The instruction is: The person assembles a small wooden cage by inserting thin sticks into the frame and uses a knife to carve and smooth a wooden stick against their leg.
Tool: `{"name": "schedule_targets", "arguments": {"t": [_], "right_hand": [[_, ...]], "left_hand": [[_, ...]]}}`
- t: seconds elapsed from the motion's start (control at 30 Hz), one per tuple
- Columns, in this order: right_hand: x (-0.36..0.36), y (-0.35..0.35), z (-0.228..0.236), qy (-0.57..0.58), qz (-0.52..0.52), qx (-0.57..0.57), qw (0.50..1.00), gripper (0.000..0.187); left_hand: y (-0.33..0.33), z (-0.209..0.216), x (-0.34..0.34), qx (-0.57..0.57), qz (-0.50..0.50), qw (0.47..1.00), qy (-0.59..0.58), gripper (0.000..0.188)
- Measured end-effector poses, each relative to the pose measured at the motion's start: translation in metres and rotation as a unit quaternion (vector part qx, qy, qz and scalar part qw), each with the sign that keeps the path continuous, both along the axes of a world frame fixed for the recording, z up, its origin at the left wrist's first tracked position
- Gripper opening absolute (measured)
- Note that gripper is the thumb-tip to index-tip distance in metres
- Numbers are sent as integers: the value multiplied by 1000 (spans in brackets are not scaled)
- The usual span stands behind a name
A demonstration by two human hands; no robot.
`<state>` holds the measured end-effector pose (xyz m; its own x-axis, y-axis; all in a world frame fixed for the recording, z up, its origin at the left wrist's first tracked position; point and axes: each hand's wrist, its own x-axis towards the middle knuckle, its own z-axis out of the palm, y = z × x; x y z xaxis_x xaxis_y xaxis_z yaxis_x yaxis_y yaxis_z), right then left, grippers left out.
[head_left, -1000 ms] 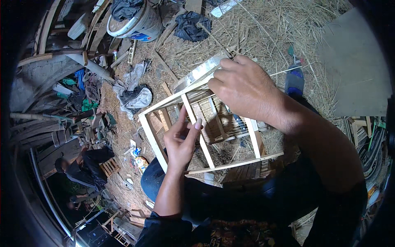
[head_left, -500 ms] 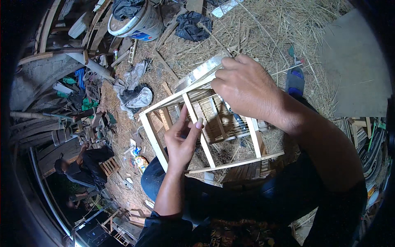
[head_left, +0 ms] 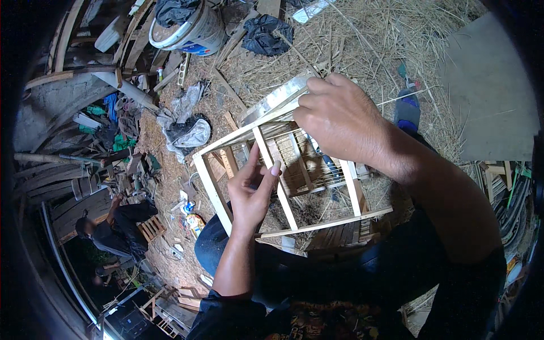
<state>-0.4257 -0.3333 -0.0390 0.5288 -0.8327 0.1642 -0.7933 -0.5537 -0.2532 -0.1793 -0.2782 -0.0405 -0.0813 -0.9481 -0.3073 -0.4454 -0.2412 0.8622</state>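
A pale wooden slatted frame (head_left: 212, 190), box-like and with thin rods across its inside, lies tilted over my lap. My left hand (head_left: 249, 195) is at its left part, thumb resting over the middle slat (head_left: 279, 190) and fingers curled round toward the slat's other side. At the upper rail (head_left: 243, 131), my right hand (head_left: 340, 116) is closed, its fingers bent down at the rail's right part. The back of that hand hides its fingertips and anything pinched in them. A light flat board (head_left: 277, 102) shows just beyond the rail.
Straw (head_left: 368, 39) covers the ground beyond the frame. A white bucket (head_left: 195, 34) and black plastic bag (head_left: 266, 37) stand at the far side. A grey sheet (head_left: 490, 85) lies at right. Another person (head_left: 116, 232) sits at left among scrap wood. A sandal (head_left: 407, 110) is beside my right arm.
Both hands keep their places on the frame. The right hand and the frame have shifted very slightly to the right. The seated person's head and arm have moved a little.
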Motion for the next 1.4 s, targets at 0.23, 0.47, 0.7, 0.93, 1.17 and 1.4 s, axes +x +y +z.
{"name": "schedule_targets", "arguments": {"t": [0.23,0.47,0.7,0.93,1.17,1.4], "right_hand": [[-1,2,3,-21,2,13,1000,8],[0,2,4,0,11,21,1000,7],[-5,1,7,-14,-7,16,1000,7],[-21,15,37,-177,-158,202,950,14],[-22,58,37,-251,-239,342,874,21],[-40,62,33,-355,-274,269,852,22]], "left_hand": [[-1,1,-1,-4,-1,1000,-9,63],[-1,-3,2,-7,0,1000,-6,63],[-4,12,5,-53,-15,996,-77,60],[-8,37,104,-363,-21,809,-461,47],[16,3,129,-93,3,975,-201,49],[9,47,94,-209,32,977,-40,35]]}}
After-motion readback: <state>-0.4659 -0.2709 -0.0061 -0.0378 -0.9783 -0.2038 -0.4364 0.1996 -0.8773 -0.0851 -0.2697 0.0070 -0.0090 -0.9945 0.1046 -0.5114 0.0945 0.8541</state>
